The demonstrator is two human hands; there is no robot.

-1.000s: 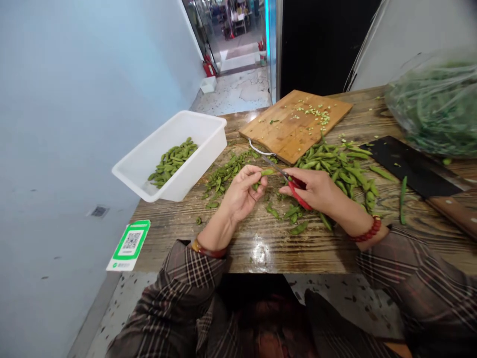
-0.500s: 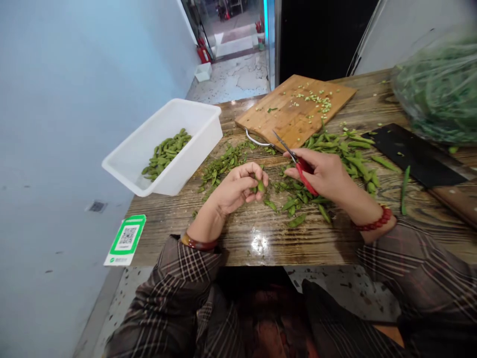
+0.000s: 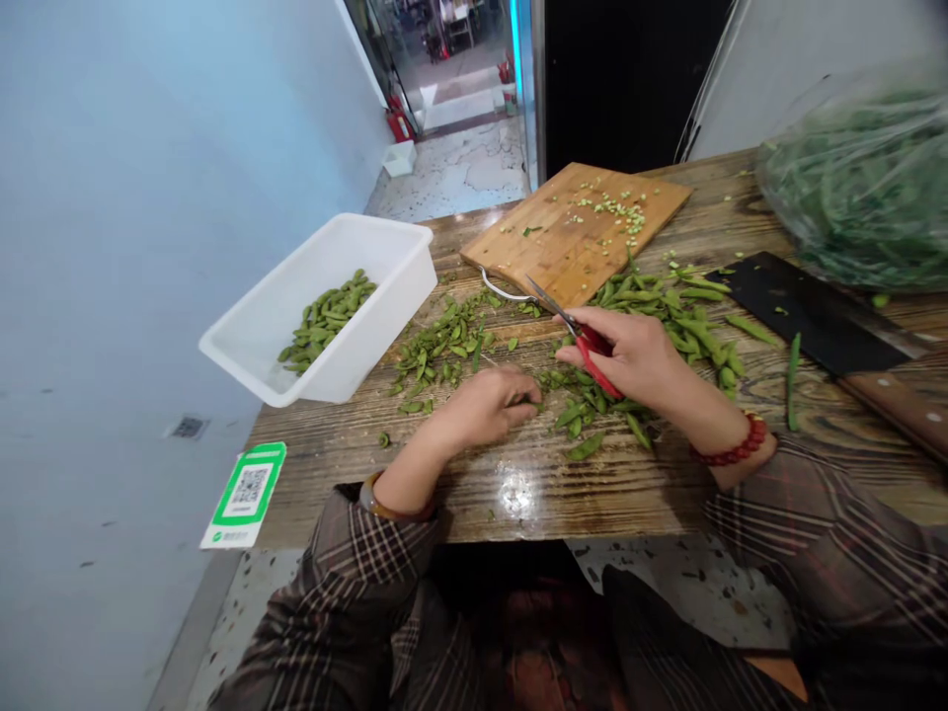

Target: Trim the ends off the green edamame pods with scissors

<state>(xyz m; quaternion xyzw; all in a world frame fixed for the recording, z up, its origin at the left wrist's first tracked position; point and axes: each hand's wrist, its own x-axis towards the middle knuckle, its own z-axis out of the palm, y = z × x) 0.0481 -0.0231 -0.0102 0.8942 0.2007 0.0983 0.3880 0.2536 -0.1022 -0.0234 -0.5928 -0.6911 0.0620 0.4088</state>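
Observation:
My right hand (image 3: 641, 357) is closed round red-handled scissors (image 3: 596, 367), whose blades point up and left toward the cutting board. My left hand (image 3: 490, 403) is low over the table, palm down, its fingers curled together beside loose green edamame pods (image 3: 587, 446). Whatever those fingers grip is hidden beneath them. Behind my right hand lies a heap of longer pods (image 3: 700, 326). Small pods and trimmed bits (image 3: 444, 341) are scattered beyond my left hand. At left, a white plastic tub (image 3: 389, 331) contains a pile of pods (image 3: 326, 321).
A wooden cutting board (image 3: 548, 232) with chopped green bits lies at the back of the table (image 3: 474, 504). To the right are a cleaver (image 3: 822, 311) and a clear bag of green vegetables (image 3: 859, 188). A green QR-code card (image 3: 248, 492) sits at the left edge.
My left hand has turned palm down and lowered to the table; the pod that showed in its fingers is out of sight. My right hand still holds the scissors. The view has shifted slightly.

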